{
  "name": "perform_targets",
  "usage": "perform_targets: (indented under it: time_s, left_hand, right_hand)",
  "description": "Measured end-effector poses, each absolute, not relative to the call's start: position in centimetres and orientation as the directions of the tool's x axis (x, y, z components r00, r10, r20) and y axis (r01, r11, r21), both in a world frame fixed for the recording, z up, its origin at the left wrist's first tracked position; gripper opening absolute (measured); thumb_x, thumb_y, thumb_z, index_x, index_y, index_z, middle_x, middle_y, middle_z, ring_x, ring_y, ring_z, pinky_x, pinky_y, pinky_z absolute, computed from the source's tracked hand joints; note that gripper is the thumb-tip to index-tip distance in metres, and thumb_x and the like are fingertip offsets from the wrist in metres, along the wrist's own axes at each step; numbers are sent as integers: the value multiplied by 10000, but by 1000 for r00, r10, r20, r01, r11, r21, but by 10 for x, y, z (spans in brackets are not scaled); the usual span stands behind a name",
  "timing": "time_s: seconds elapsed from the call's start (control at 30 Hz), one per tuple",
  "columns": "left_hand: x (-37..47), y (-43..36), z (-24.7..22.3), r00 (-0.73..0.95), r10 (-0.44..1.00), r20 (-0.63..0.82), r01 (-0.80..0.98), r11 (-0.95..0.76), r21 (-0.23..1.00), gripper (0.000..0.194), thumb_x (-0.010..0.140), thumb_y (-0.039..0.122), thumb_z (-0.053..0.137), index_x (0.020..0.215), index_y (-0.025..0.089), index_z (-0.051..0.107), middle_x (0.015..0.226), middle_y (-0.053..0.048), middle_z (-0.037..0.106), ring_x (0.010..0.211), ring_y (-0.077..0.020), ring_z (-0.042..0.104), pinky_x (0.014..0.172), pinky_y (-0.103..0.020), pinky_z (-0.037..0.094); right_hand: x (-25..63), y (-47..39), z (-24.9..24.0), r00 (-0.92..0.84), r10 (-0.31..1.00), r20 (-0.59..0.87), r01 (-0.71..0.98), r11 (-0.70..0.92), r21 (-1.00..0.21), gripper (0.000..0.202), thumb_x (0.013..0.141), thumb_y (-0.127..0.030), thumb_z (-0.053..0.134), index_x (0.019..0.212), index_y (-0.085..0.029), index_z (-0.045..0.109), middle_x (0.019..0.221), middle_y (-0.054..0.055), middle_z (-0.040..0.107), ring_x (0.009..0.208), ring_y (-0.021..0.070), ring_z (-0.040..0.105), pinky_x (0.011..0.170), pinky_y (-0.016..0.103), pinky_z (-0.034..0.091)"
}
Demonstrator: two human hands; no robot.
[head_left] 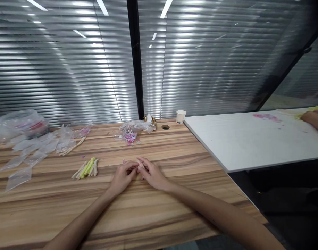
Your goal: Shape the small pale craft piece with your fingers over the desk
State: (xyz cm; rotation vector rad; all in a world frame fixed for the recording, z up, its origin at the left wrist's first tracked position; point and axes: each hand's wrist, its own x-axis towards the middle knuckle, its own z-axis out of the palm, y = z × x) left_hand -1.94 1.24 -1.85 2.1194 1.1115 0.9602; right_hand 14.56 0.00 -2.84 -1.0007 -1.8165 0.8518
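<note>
Both hands meet over the middle of the wooden table (159, 208). My left hand (124, 176) is closed, its fingertips pinched against a small pale pinkish piece (140, 164). From the other side, my right hand (152, 174) has its fingers closed round the same piece, which is mostly hidden. To the left lies a bundle of beige and yellow strips (86, 168). Beyond the hands, a clear bag with small pink and purple bits (130, 136) rests on the table.
Clear plastic bags (23, 126) and flat plastic pieces (19, 177) cover the left. A paper cup (180, 117) stands by a round cable hole (165, 127). Another person's hand (315, 116) is over the white table (242, 142) at right.
</note>
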Motion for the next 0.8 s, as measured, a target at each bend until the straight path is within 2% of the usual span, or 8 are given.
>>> perform_targets:
  time_s: [0.27, 0.53, 0.8]
  left_hand:
    - [-19, 12, -18, 437, 840, 322, 447, -513, 733, 211, 825, 209, 468, 951, 173, 635, 840, -47, 655, 790, -160, 590, 752, -288, 462]
    - [-18, 10, -15, 488, 816, 309, 487, -548, 680, 194, 831, 171, 431, 841, 168, 624, 827, -49, 635, 812, -163, 568, 773, -288, 437]
    - [-17, 9, -11, 494, 816, 302, 497, -549, 671, 204, 814, 142, 436, 869, 174, 630, 855, -43, 647, 809, -158, 576, 753, -262, 435]
  right_hand:
    - [146, -1, -24, -304, 884, 355, 303, 443, -844, 365, 874, -292, 439, 1232, -227, 461, 876, 37, 636, 790, 155, 583, 702, 271, 462]
    - [145, -1, -25, -333, 892, 306, 308, 410, -859, 362, 888, -281, 394, 1237, -197, 435, 713, 0, 620, 559, 111, 532, 583, 233, 440]
    - [145, -3, -21, -321, 892, 318, 336, 421, -843, 348, 877, -263, 407, 1211, -191, 469, 737, 14, 632, 603, 123, 546, 603, 239, 441]
